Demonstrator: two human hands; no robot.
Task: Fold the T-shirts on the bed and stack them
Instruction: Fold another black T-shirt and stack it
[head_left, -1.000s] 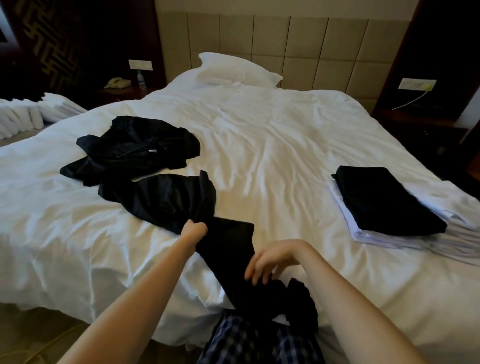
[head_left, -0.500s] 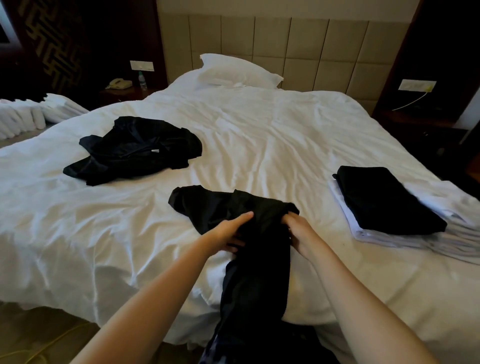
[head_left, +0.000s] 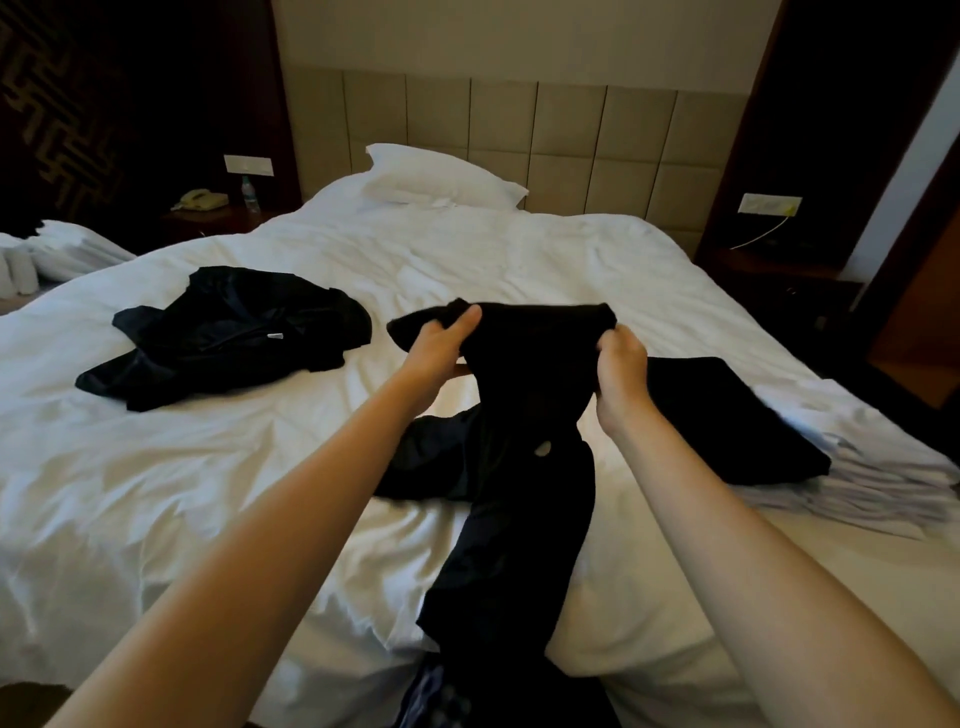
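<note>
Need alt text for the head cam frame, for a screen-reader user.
The left hand and right hand grip the top edge of a black T-shirt held above the white bed. A crumpled black garment lies to the left; a folded black shirt tops a stack of folded white fabric on the right.

The T-shirt (head_left: 524, 374) between the left hand (head_left: 441, 343) and the right hand (head_left: 621, 374) is plain black, save for a small pale grey oval mark (head_left: 544, 448) below the hands. Left of the left hand, the crumpled garment (head_left: 234, 332) is black with a slight sheen and a tiny white tag (head_left: 274, 336). Just right of the right hand, the folded T-shirt (head_left: 727, 415) is black, on a pile of white shirts (head_left: 872, 483). Beyond the hands the duvet (head_left: 260, 467) and pillow (head_left: 441, 176) are white and the headboard (head_left: 571, 140) is beige in square panels.
</note>
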